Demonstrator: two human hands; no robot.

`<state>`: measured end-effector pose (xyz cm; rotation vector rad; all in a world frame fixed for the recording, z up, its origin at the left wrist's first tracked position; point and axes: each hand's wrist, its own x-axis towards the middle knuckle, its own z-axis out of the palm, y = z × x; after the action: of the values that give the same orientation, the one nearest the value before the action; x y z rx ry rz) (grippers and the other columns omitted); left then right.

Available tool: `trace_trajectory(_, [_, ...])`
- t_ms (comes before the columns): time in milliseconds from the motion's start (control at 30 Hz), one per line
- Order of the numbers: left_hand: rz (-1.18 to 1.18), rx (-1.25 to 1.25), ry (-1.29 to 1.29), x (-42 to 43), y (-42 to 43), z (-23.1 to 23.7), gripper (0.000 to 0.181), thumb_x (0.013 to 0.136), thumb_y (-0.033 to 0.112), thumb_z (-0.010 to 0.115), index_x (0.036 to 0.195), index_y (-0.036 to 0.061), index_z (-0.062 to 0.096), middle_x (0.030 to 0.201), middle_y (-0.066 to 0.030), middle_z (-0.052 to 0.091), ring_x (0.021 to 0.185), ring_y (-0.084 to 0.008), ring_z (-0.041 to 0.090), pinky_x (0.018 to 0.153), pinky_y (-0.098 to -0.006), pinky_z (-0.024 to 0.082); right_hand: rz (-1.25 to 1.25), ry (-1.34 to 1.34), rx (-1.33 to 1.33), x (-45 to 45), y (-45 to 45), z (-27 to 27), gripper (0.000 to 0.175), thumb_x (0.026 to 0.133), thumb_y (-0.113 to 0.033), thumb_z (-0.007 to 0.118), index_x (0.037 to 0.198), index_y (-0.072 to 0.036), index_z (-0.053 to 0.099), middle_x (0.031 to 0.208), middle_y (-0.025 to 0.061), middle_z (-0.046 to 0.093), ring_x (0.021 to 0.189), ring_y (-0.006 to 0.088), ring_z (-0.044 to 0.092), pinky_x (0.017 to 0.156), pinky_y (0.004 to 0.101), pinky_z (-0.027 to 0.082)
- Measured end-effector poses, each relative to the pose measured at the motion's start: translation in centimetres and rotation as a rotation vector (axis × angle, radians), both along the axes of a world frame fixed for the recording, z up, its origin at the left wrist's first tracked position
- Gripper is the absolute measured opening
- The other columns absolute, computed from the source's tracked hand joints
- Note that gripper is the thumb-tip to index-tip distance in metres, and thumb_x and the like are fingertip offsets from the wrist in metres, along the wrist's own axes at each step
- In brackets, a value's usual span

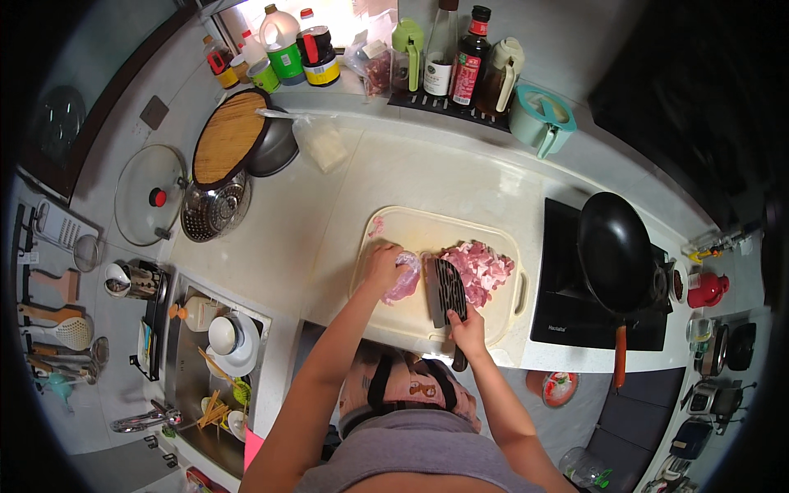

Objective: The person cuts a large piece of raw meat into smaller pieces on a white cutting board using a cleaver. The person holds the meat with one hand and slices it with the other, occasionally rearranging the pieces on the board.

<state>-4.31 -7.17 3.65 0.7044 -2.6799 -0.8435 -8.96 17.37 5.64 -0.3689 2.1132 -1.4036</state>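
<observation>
On the cream cutting board [425, 229] lies a pile of cut raw meat [481, 268], toward the right side. My right hand [467, 333] grips the handle of a cleaver [449, 293], whose dark patterned blade stands along the pile's left edge. Left of the blade, my left hand [383, 266] rests on a larger piece of raw meat [404, 280], fingers curled over its upper left part. A gap of bare board separates this piece from the blade. Small meat scraps [376, 226] stick to the board's upper left corner.
A black wok [615, 252] sits on the induction cooktop [561, 277] at right, its handle jutting toward the front. At left, the sink [191, 370] holds dishes and chopsticks. Along the back ledge stand sauce bottles [468, 61] and a teal lidded container [541, 120]. A steamer pot [216, 209] stands far left.
</observation>
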Motion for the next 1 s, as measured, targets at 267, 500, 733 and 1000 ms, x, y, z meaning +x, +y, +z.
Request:
trace_trajectory(267, [0.006, 0.231, -0.032, -1.7, -0.9, -0.2, 0.011, 0.071, 0.010, 0.070, 0.079, 0.0027, 0.067, 0.075, -0.0118, 0.063, 0.068, -0.0219, 0.060, 0.063, -0.0335, 0.047, -0.022, -0.015, 0.022, 0.2, -0.2, 0.1, 0.021, 0.084, -0.016, 0.060, 0.101, -0.002, 0.057, 0.058, 0.0110, 0.061, 0.042, 0.0193, 0.058, 0.044, 0.0323, 0.045])
trace_trajectory(500, [0.069, 0.485, 0.176, -0.9, -2.1, -2.2, 0.010, 0.078, 0.009, 0.067, 0.082, 0.0000, 0.067, 0.066, -0.0062, 0.062, 0.060, -0.0103, 0.055, 0.056, -0.0264, 0.045, -0.057, -0.023, -0.001, 0.0, 0.1, 0.2, 0.013, 0.085, -0.008, 0.059, 0.093, 0.001, 0.055, 0.060, 0.0023, 0.053, 0.039, 0.0103, 0.049, 0.037, 0.0262, 0.040])
trace_trajectory(733, [0.158, 0.961, 0.231, 0.1, -1.5, 0.3, 0.012, 0.084, 0.010, 0.063, 0.087, -0.0010, 0.066, 0.076, -0.0008, 0.063, 0.064, -0.0079, 0.055, 0.058, -0.0222, 0.046, -0.106, -0.027, -0.045, -0.4, -0.2, 0.7, 0.016, 0.085, -0.012, 0.060, 0.095, 0.000, 0.057, 0.056, 0.0074, 0.057, 0.041, 0.0154, 0.055, 0.041, 0.0303, 0.043])
trace_trajectory(1000, [0.424, 1.329, 0.518, 2.7, 1.7, -0.1, 0.012, 0.086, 0.011, 0.063, 0.090, -0.0001, 0.062, 0.084, -0.0036, 0.062, 0.070, -0.0105, 0.058, 0.062, -0.0250, 0.051, -0.112, -0.002, -0.166, -0.5, -1.1, 0.8, 0.016, 0.085, -0.013, 0.061, 0.091, 0.001, 0.054, 0.058, 0.0037, 0.056, 0.039, 0.0114, 0.051, 0.036, 0.0273, 0.039])
